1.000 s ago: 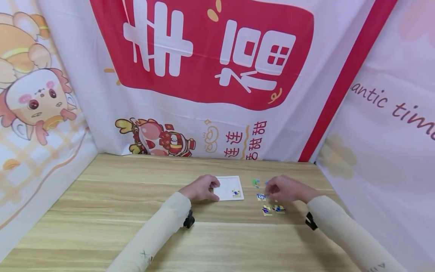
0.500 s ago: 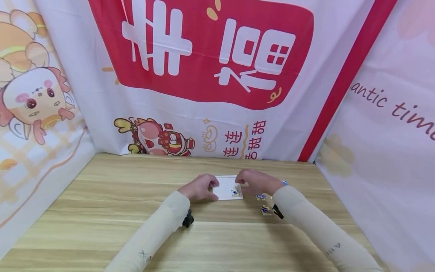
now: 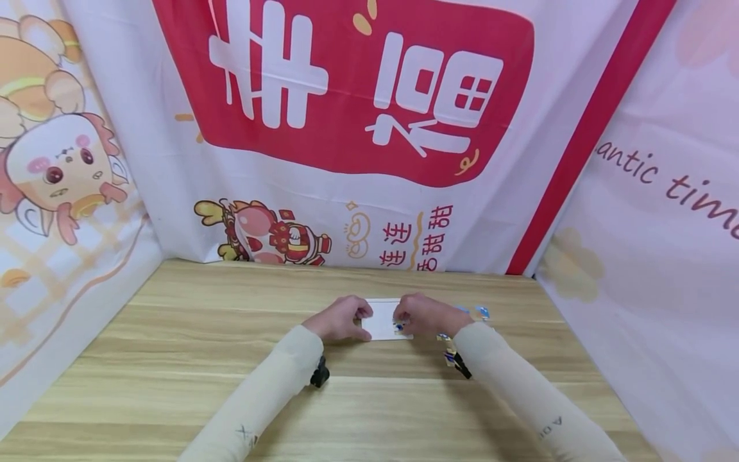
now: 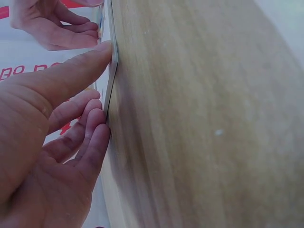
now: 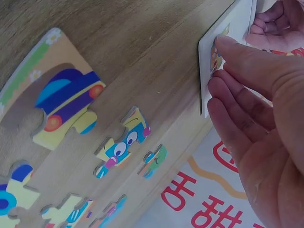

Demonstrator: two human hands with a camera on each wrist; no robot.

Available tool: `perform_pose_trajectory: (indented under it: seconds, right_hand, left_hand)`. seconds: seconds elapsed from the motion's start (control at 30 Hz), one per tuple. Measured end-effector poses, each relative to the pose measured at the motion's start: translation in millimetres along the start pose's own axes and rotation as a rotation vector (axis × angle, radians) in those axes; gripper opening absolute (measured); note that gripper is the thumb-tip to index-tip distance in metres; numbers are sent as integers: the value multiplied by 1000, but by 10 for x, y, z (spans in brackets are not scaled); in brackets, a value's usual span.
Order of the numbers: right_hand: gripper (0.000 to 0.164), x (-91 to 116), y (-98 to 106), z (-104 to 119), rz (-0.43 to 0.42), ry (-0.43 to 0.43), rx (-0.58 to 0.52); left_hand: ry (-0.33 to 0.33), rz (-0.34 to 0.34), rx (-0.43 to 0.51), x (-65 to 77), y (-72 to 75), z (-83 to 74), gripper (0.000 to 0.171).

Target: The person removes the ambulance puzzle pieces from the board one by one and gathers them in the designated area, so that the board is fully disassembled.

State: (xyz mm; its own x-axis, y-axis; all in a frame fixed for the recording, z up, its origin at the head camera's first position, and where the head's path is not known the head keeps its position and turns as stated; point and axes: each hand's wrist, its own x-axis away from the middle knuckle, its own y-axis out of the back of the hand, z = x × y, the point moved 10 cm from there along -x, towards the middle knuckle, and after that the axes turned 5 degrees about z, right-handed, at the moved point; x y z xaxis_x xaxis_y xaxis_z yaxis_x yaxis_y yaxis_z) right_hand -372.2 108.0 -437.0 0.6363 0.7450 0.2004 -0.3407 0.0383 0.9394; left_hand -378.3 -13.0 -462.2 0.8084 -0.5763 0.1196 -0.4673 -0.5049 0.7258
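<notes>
My left hand (image 3: pixel 342 319) grips the left edge of a white puzzle tray (image 3: pixel 381 319), thumb on the near side and fingers on the far side. The tray lies flat on the table. My right hand (image 3: pixel 425 314) is over the tray's right part, fingertips inside the rim. In the right wrist view, thumb and fingers pinch a small colourful puzzle piece (image 5: pixel 216 61), mostly hidden by them. A blue and yellow piece (image 3: pixel 399 327) shows in the tray's lower right, right at the fingertips.
Loose puzzle pieces lie right of the tray: a car piece (image 5: pixel 66 102), one with eyes (image 5: pixel 124 146), a green one (image 5: pixel 156 160) and several others. The wooden table (image 3: pixel 231 385) meets a printed cloth (image 3: pixel 346 212) behind and at both sides.
My right hand has moved left from the loose pieces to the tray, then slightly lower over its right part. My left hand has kept its grip on the tray's left edge.
</notes>
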Motion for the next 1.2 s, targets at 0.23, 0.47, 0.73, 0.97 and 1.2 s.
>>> perform_pose_trajectory:
  seconds: [0.23, 0.47, 0.73, 0.97, 1.2]
  right_hand:
    - [19, -1, -21, -47, -12, -30, 7]
    - [19, -20, 3, -141, -36, -136, -47]
    - [10, 74, 131, -138, -103, -71, -174]
    - [4, 186, 214, -167, -145, -6, -207]
    - [5, 471, 231, -360, -159, -51, -250]
  left_hand:
    - [6, -8, 4, 0, 5, 6, 51]
    - [6, -4, 6, 10, 11, 3, 52]
    - [9, -5, 19, 15, 5, 0, 52]
    - [13, -8, 14, 28, 15, -4, 53]
    - [12, -14, -7, 38, 12, -30, 54]
